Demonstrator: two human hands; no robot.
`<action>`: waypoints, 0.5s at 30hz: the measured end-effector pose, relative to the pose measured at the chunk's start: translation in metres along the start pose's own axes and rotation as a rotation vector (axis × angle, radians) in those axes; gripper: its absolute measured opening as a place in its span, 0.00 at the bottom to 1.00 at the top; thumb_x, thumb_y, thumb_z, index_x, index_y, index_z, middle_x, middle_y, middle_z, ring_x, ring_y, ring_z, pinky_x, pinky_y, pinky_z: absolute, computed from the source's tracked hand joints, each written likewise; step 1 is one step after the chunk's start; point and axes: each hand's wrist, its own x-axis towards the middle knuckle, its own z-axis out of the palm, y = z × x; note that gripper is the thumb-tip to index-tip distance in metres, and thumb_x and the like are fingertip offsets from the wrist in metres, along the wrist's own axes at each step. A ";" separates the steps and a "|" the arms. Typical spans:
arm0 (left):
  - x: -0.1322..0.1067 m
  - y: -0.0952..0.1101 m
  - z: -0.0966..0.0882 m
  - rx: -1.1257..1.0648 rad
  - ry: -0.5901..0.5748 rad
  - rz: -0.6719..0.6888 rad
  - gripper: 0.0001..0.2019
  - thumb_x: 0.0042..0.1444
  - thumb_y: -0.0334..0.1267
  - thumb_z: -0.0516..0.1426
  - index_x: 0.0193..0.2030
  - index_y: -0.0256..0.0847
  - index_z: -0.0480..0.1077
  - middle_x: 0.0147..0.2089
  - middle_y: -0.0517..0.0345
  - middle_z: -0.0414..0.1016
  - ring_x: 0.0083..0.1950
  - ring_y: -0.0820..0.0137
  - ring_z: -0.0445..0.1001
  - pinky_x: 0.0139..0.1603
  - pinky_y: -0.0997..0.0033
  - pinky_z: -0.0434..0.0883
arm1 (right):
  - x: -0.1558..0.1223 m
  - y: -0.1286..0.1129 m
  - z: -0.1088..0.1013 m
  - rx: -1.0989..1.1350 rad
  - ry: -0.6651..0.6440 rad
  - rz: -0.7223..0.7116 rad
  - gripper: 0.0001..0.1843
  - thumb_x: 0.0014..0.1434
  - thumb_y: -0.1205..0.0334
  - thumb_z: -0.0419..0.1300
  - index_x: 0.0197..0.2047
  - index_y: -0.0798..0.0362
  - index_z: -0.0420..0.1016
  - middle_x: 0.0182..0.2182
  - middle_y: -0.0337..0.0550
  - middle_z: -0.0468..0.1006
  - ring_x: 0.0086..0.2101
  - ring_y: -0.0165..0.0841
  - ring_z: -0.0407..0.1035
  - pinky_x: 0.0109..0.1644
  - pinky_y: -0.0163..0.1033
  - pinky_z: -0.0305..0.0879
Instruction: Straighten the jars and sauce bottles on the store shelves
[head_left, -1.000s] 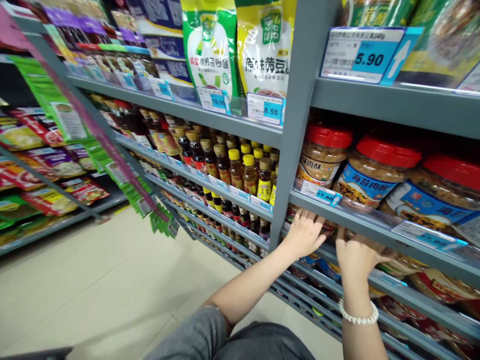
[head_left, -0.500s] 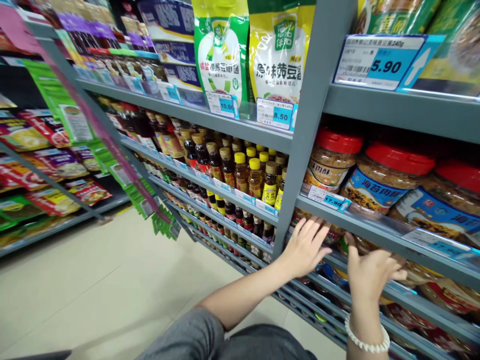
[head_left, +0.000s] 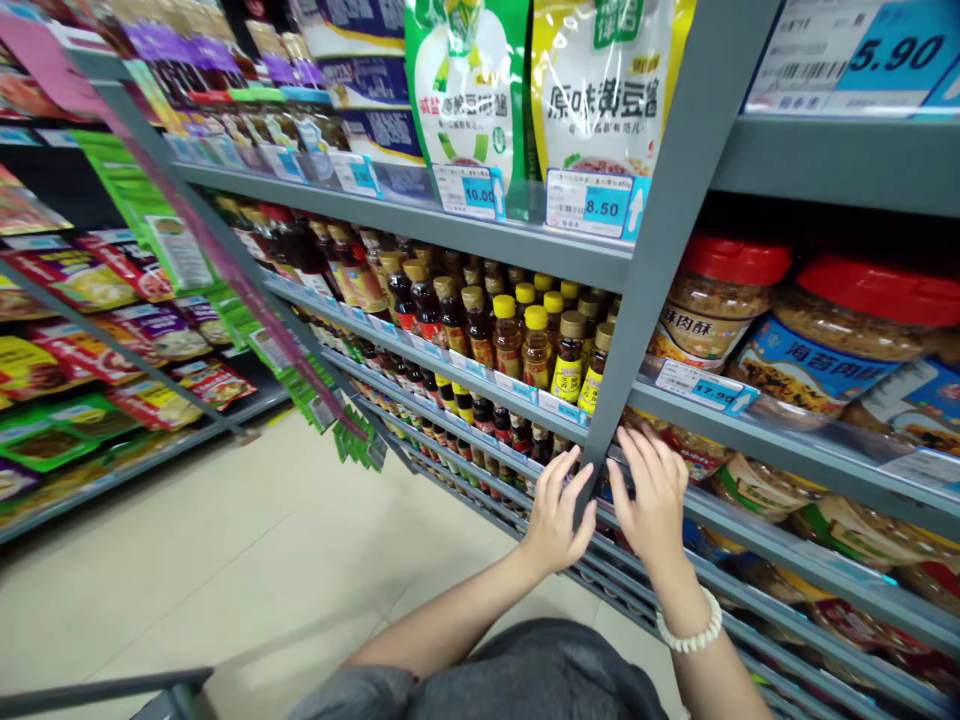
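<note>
My left hand (head_left: 556, 518) is held up with its fingers apart and nothing in it, just left of the grey shelf upright (head_left: 664, 265). On the upright's other side is my right hand (head_left: 649, 488), also empty, its fingers spread before the shelf edge; whether they touch it I cannot tell. A white coiled band (head_left: 691, 622) circles my right wrist. Above the right hand stand red-lidded jars (head_left: 705, 310) with a 17.90 price tag (head_left: 705, 388). Small sauce bottles with yellow caps (head_left: 535, 348) fill the shelf up and left of my left hand.
Green and yellow pouches (head_left: 472, 110) stand on the upper shelf. More jars (head_left: 761, 487) line the shelf below the red-lidded ones. A strip of hanging green packets (head_left: 176, 250) juts into the aisle. Pale floor tiles (head_left: 285, 540) lie below, and a dark bar (head_left: 105, 690) shows at bottom left.
Both hands have moved left, from the jars on the lower right shelf to either side of the upright. The view has shifted, so the shelves sit further right.
</note>
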 end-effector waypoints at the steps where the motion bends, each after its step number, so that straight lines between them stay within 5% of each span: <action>1: -0.004 -0.003 -0.002 0.003 0.001 0.007 0.29 0.57 0.28 0.54 0.66 0.35 0.54 0.67 0.39 0.52 0.68 0.55 0.53 0.65 0.48 0.58 | -0.005 0.000 -0.003 0.040 -0.005 -0.021 0.18 0.77 0.56 0.46 0.55 0.56 0.73 0.51 0.42 0.59 0.56 0.32 0.54 0.64 0.41 0.48; 5: -0.037 -0.014 0.002 -0.064 -0.029 -0.061 0.31 0.57 0.26 0.54 0.67 0.33 0.50 0.66 0.37 0.54 0.67 0.57 0.55 0.64 0.49 0.58 | -0.056 0.005 -0.016 0.121 0.005 -0.042 0.21 0.74 0.56 0.49 0.39 0.60 0.76 0.45 0.40 0.63 0.51 0.28 0.58 0.61 0.37 0.52; 10: -0.087 -0.019 0.019 -0.207 -0.127 -0.197 0.24 0.58 0.26 0.52 0.61 0.35 0.54 0.64 0.39 0.57 0.67 0.62 0.56 0.64 0.54 0.60 | -0.137 0.044 -0.018 -0.045 -0.059 0.196 0.25 0.76 0.51 0.49 0.48 0.69 0.72 0.46 0.52 0.61 0.53 0.27 0.56 0.63 0.35 0.52; 13: -0.097 -0.014 0.032 -0.236 -0.301 -0.204 0.18 0.61 0.29 0.51 0.57 0.38 0.58 0.65 0.44 0.56 0.67 0.67 0.55 0.65 0.60 0.62 | -0.156 0.064 -0.017 -0.173 -0.003 0.278 0.31 0.76 0.45 0.48 0.50 0.71 0.70 0.48 0.54 0.59 0.55 0.29 0.53 0.66 0.37 0.48; 15: -0.092 -0.009 0.041 -0.198 -0.393 -0.163 0.22 0.61 0.29 0.49 0.63 0.37 0.55 0.69 0.45 0.51 0.70 0.67 0.51 0.67 0.60 0.60 | -0.155 0.072 -0.011 -0.243 -0.001 0.296 0.33 0.75 0.42 0.47 0.51 0.71 0.70 0.47 0.54 0.59 0.54 0.29 0.52 0.67 0.37 0.47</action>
